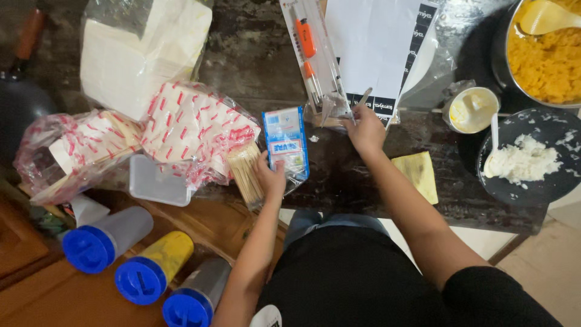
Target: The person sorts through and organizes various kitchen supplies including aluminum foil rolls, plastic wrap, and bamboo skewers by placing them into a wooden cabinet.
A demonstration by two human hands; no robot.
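My left hand (271,177) grips the lower end of a blue and white plastic packet (285,140) standing on the dark counter, next to a bundle of wooden toothpicks (245,172). My right hand (365,128) is closed on a thin metal tool (363,98) and rests at the bottom of a clear bag (315,57) holding an orange lighter and pens. A white sheet with a black printed border (372,48) lies under that hand.
Red-and-white wrapper bags (187,130), a stack of white paper (136,54) and a clear box (157,181) lie left. Three blue-capped bottles (142,275) stand lower left. Right: a yellow cloth (420,174), a cream cup (472,110), a rice plate (529,160), a yellow-food pot (544,51).
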